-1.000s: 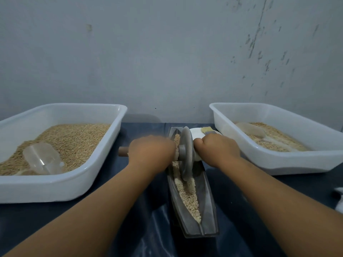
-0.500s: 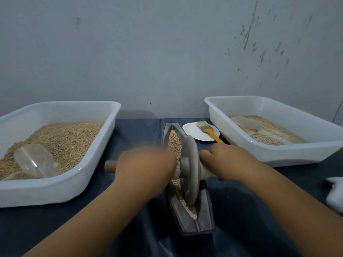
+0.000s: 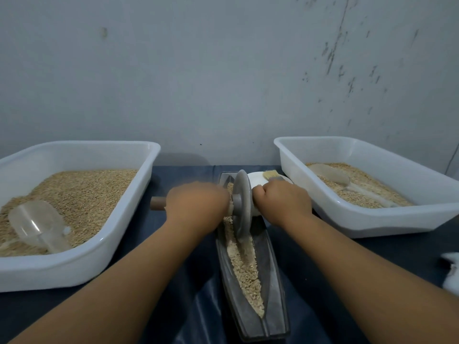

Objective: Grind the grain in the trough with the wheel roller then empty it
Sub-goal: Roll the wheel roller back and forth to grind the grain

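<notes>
Trough (image 3: 270, 281), mid-bench, lengthwise toward the wall, grain (image 3: 244, 266) inside. Wheel (image 3: 242, 204) upright near its far end; left hand (image 3: 196, 207) and right hand (image 3: 283, 202), fingers clamped on axle ends for even downward pressure.

Dark blue sheet-covered bench (image 3: 188, 304) at frame bottom, carrying two white plastic tubs, left (image 3: 82, 266) and right (image 3: 372, 219); grey boat-shaped trough (image 3: 273, 281) centre; small white plate (image 3: 258, 180) behind.

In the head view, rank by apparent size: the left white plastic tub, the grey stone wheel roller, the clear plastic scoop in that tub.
1. Left white plastic tub, largest.
2 and 3. Clear plastic scoop and grey stone wheel roller: look alike, so unranked.
</notes>
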